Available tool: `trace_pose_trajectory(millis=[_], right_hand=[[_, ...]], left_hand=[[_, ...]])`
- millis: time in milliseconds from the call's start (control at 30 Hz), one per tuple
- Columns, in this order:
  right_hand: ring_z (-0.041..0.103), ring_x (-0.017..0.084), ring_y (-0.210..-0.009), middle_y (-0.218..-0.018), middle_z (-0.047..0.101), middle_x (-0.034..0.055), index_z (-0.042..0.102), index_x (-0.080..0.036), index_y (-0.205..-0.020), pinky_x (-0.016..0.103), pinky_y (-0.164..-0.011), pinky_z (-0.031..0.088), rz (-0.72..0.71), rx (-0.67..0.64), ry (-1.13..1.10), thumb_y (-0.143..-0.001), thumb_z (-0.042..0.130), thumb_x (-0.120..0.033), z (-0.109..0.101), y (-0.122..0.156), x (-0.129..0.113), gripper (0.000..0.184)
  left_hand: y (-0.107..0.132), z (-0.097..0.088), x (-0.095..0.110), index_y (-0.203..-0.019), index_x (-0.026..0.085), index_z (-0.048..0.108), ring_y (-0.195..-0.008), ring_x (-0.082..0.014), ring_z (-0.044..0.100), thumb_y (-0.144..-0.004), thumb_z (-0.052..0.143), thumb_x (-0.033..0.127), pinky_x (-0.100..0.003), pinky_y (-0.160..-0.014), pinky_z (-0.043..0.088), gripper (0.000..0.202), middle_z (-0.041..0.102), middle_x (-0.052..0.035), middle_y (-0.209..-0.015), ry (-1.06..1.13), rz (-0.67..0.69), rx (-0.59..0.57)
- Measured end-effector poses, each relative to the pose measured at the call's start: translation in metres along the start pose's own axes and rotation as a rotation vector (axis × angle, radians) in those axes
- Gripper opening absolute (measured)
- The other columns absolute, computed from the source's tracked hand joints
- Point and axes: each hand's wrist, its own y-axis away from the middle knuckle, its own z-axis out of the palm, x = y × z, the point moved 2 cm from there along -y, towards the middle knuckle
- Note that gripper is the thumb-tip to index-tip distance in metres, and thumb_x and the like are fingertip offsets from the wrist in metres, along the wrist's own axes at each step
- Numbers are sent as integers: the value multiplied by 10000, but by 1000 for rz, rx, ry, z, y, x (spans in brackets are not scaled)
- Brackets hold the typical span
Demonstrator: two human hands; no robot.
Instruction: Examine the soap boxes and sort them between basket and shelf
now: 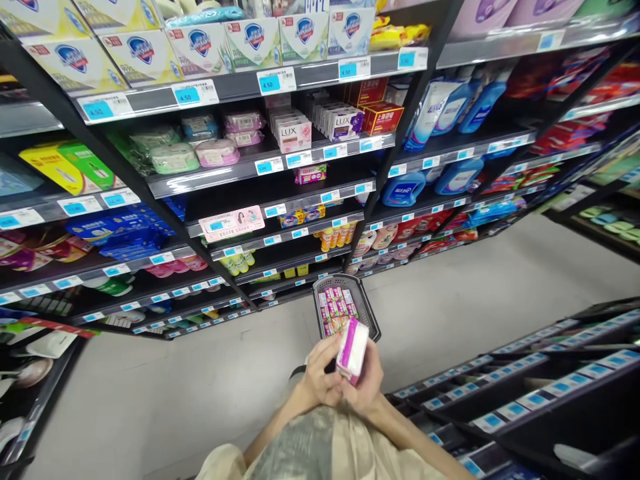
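In front of my body I hold a wrapped soap bar, magenta and white, between both hands. My left hand is closed on its left side, its fingers at the edge and lower end. My right hand wraps the right side and supports it from below. Past the hands, a grey shopping basket stands on the floor by the shelves. Several pink-and-white packs lie in rows inside it, with some orange ones at the near end, partly hidden behind the held pack.
A tall shelf unit ahead carries boxed soaps, LUX packs and a single pink pack. Blue bottles stand to the right. Another shelf rack is close on my right. Grey floor runs between.
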Motion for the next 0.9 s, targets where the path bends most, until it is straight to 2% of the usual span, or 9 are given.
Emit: trace_pose_trajectory(millis=[233, 467, 667, 900], right_hand=[[714, 315, -979, -1168, 685, 129, 520, -187, -1437, 461, -846, 640, 35, 0, -32, -781, 739, -515, 5, 2, -2, 765], [721, 311, -977, -1162, 694, 124, 524, -192, -1421, 458, -848, 638, 78, -30, -68, -794, 750, -531, 7, 4, -3, 748], [720, 311, -998, -1180, 686, 127, 505, -189, -1442, 463, -864, 636, 62, -28, -53, -819, 731, -521, 7, 3, -4, 741], [720, 313, -1017, -1194, 694, 133, 518, -184, -1446, 464, -878, 639, 81, -31, -43, -792, 756, -485, 7, 1, -4, 758]], left_hand=[[4, -5, 2, -1721, 408, 214, -1483, -330, 561, -1103, 376, 476, -540, -1091, 567, 642, 479, -160, -1680, 41, -29, 1], [8, -10, 4, -1709, 423, 254, -1449, -315, 601, -1098, 397, 457, -529, -1058, 584, 628, 550, -138, -1628, 27, -61, 14], [6, -10, 3, -1710, 390, 269, -1464, -304, 584, -1103, 420, 464, -517, -1122, 547, 630, 557, -156, -1617, 40, -44, 4], [5, -7, 2, -1710, 407, 262, -1437, -300, 611, -1102, 379, 475, -519, -1075, 579, 623, 571, -134, -1605, 16, -58, 30]])
